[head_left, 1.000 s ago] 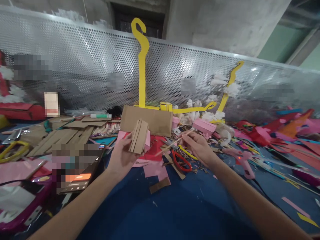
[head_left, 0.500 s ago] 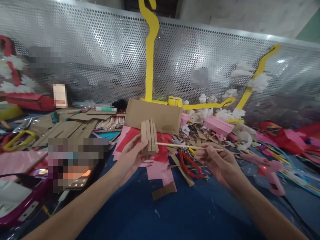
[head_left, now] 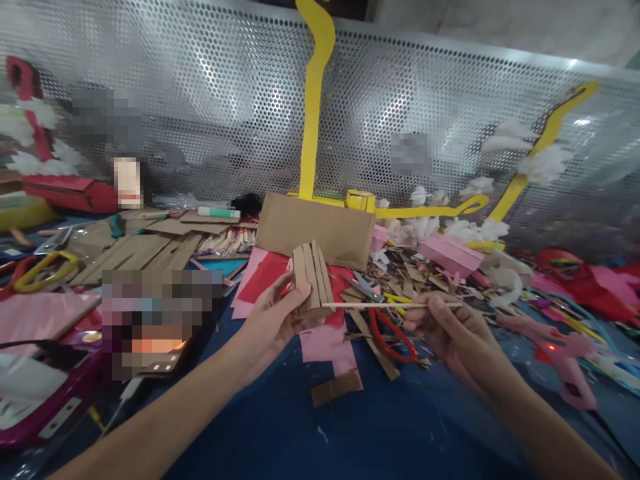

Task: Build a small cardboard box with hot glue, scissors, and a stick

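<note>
Left hand: the grip of the left hand [head_left: 275, 310] pinches a ridged cardboard piece [head_left: 314, 273] by its left side, thumb in front.
Cardboard piece: held above the counter [head_left: 280, 420], tilted, in front of a larger brown cardboard panel [head_left: 315, 227].
Right hand: the right hand [head_left: 447, 323] has its grip pressed together on a thin wooden stick [head_left: 370, 305], near the stick's right end.
Stick: roughly level, its far tip at the cardboard's lower right edge — I cannot tell whether they touch.
Under the hands: red paper [head_left: 257, 275] and pink paper [head_left: 323, 345] overlap on the blue surface; red-handled scissors [head_left: 395, 337] lie between the hands, amid scraps.
Right side: a pink glue gun [head_left: 560, 353] lies near the right forearm, a small light glowing on it; farther back sits a pink box [head_left: 450, 255].
Behind: a tall yellow strip [head_left: 311, 133] stands behind the panel, before a perforated metal screen [head_left: 240, 100].
Left side: yellow-handled scissors [head_left: 47, 272], and a glue stick [head_left: 219, 212] on flat cardboard — well apart from both hands.
</note>
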Demonstrator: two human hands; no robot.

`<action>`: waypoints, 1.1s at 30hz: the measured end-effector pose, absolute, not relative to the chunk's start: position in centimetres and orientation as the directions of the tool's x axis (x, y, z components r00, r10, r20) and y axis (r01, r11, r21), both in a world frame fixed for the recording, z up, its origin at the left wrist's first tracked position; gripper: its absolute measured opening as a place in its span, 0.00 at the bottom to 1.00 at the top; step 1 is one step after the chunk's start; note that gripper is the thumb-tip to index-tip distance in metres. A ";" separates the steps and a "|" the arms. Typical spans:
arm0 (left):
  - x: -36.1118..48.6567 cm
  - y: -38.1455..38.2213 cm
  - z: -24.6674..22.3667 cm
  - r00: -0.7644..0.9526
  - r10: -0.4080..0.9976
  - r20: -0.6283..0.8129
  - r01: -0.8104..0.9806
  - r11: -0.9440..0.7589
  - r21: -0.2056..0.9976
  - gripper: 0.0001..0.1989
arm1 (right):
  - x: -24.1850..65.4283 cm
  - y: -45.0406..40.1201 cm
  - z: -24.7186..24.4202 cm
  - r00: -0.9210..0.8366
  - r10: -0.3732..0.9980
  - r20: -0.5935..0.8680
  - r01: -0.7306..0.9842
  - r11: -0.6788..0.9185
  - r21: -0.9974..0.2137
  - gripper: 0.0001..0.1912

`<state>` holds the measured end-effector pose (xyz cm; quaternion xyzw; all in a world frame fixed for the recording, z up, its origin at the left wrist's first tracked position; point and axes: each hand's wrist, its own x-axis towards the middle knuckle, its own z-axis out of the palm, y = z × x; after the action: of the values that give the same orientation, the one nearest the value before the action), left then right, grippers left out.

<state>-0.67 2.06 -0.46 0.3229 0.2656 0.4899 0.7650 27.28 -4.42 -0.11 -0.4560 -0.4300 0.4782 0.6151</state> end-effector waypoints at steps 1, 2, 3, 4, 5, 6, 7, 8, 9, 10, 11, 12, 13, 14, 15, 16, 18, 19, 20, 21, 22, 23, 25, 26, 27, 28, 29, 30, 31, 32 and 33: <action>-0.6 1.9 -0.3 0.377 0.920 -0.109 -0.577 0.326 0.749 0.24 | 27.2 -4.4 -0.1 0.172 0.981 0.087 -0.202 0.122 -0.972 0.13; -0.6 1.8 -0.2 0.372 0.919 -0.128 -0.578 0.337 0.743 0.24 | 27.1 -4.4 -0.1 0.170 0.982 0.083 -0.205 0.117 -0.972 0.13; -0.5 1.7 -0.1 0.368 0.919 -0.143 -0.582 0.348 0.735 0.24 | 27.0 -4.3 -0.1 0.167 0.983 0.080 -0.207 0.114 -0.972 0.13; -0.5 1.6 0.1 0.369 0.917 -0.153 -0.586 0.357 0.727 0.23 | 27.0 -4.3 -0.1 0.162 0.984 0.079 -0.207 0.112 -0.972 0.14; -0.5 1.5 0.2 0.374 0.914 -0.158 -0.590 0.366 0.720 0.23 | 26.9 -4.3 -0.1 0.157 0.984 0.079 -0.208 0.111 -0.972 0.14; -0.5 1.4 0.3 0.381 0.910 -0.161 -0.594 0.374 0.712 0.22 | 26.9 -4.2 -0.1 0.154 0.985 0.078 -0.209 0.110 -0.972 0.14; -0.5 1.4 0.4 0.390 0.906 -0.162 -0.598 0.383 0.704 0.22 | 26.9 -4.2 -0.2 0.154 0.985 0.075 -0.211 0.107 -0.972 0.14; -0.5 1.4 0.4 0.397 0.903 -0.164 -0.603 0.391 0.695 0.22 | 26.9 -4.2 -0.3 0.159 0.985 0.072 -0.217 0.106 -0.970 0.14; -0.5 1.3 0.4 0.400 0.901 -0.166 -0.609 0.397 0.687 0.22 | 26.9 -4.2 -0.4 0.166 0.984 0.067 -0.225 0.104 -0.969 0.14; -0.5 1.3 0.4 0.400 0.901 -0.169 -0.615 0.401 0.679 0.22 | 26.9 -4.3 -0.5 0.175 0.983 0.059 -0.234 0.100 -0.967 0.14; -0.5 1.3 0.4 0.400 0.900 -0.172 -0.619 0.403 0.674 0.22 | 26.9 -4.3 -0.6 0.185 0.982 0.049 -0.246 0.094 -0.965 0.14; -0.5 1.2 0.4 0.401 0.900 -0.172 -0.620 0.404 0.672 0.21 | 26.9 -4.3 -0.7 0.193 0.980 0.038 -0.261 0.089 -0.961 0.13; -0.6 1.2 0.4 0.405 0.899 -0.168 -0.619 0.405 0.673 0.21 | 26.9 -4.3 -0.7 0.200 0.979 0.025 -0.280 0.082 -0.957 0.13; -0.6 1.2 0.5 0.411 0.898 -0.160 -0.618 0.403 0.675 0.20 | 26.9 -4.3 -0.7 0.204 0.979 0.010 -0.302 0.073 -0.950 0.13; -0.6 1.1 0.5 0.420 0.895 -0.149 -0.614 0.401 0.680 0.20 | 26.9 -4.3 -0.7 0.207 0.978 -0.004 -0.328 0.065 -0.942 0.13; -0.7 1.1 0.5 0.429 0.893 -0.137 -0.610 0.398 0.685 0.19 | 26.8 -4.3 -0.7 0.208 0.978 -0.016 -0.356 0.061 -0.932 0.13; -0.7 1.1 0.5 0.442 0.890 -0.113 -0.607 0.390 0.693 0.19 | 26.8 -4.4 -0.7 0.207 0.978 -0.035 -0.402 0.052 -0.914 0.14; -0.8 1.1 0.4 0.444 0.889 -0.109 -0.605 0.387 0.696 0.20 | 26.8 -4.4 -0.6 0.206 0.978 -0.043 -0.414 0.047 -0.909 0.14; -0.8 1.1 0.3 0.442 0.890 -0.111 -0.603 0.386 0.698 0.20 | 26.9 -4.4 -0.6 0.200 0.979 -0.050 -0.415 0.038 -0.909 0.14; -0.8 1.2 0.2 0.441 0.890 -0.115 -0.600 0.388 0.700 0.21 | 27.0 -4.4 -0.7 0.189 0.980 -0.057 -0.408 0.026 -0.913 0.13; -0.8 1.2 0.0 0.442 0.889 -0.118 -0.596 0.390 0.702 0.22 | 27.1 -4.5 -0.8 0.174 0.983 -0.064 -0.396 0.010 -0.918 0.13; -0.8 1.2 -0.1 0.445 0.888 -0.117 -0.592 0.390 0.705 0.22 | 27.2 -4.5 -0.8 0.158 0.985 -0.070 -0.381 -0.004 -0.925 0.13; -0.7 1.2 -0.1 0.455 0.885 -0.098 -0.592 0.383 0.709 0.22 | 27.5 -4.5 -1.1 0.136 0.988 -0.070 -0.355 -0.017 -0.935 0.13; -0.7 1.2 -0.1 0.462 0.883 -0.086 -0.594 0.379 0.709 0.21 | 27.6 -4.5 -1.2 0.133 0.989 -0.066 -0.346 -0.016 -0.938 0.13; -0.7 1.2 -0.1 0.469 0.880 -0.075 -0.593 0.377 0.711 0.20 | 27.7 -4.5 -1.3 0.134 0.989 -0.061 -0.338 -0.012 -0.941 0.13; -0.7 1.2 0.0 0.477 0.876 -0.069 -0.589 0.377 0.715 0.19 | 27.8 -4.5 -1.4 0.134 0.989 -0.057 -0.332 -0.009 -0.943 0.13; -0.7 1.2 0.0 0.491 0.869 -0.060 -0.581 0.379 0.720 0.18 | 27.8 -4.4 -1.5 0.134 0.990 -0.051 -0.329 -0.004 -0.944 0.13; -0.7 1.2 0.0 0.508 0.860 -0.049 -0.574 0.380 0.725 0.16 | 27.8 -4.4 -1.5 0.133 0.990 -0.045 -0.328 0.001 -0.945 0.13; -0.7 1.2 0.0 0.525 0.850 -0.035 -0.568 0.381 0.730 0.15 | 27.8 -4.4 -1.6 0.134 0.990 -0.041 -0.329 0.006 -0.944 0.13; -0.7 1.2 -0.1 0.540 0.842 -0.020 -0.563 0.379 0.735 0.14 | 27.7 -4.3 -1.6 0.138 0.990 -0.036 -0.333 0.012 -0.943 0.12; -0.7 1.3 -0.2 0.550 0.835 -0.007 -0.560 0.375 0.739 0.13 | 27.7 -4.3 -1.6 0.142 0.989 -0.029 -0.339 0.021 -0.941 0.12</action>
<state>-0.74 1.28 -0.24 0.3539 0.1944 0.4328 0.8060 27.67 -4.31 -1.61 -0.4423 -0.3677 0.5422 0.6125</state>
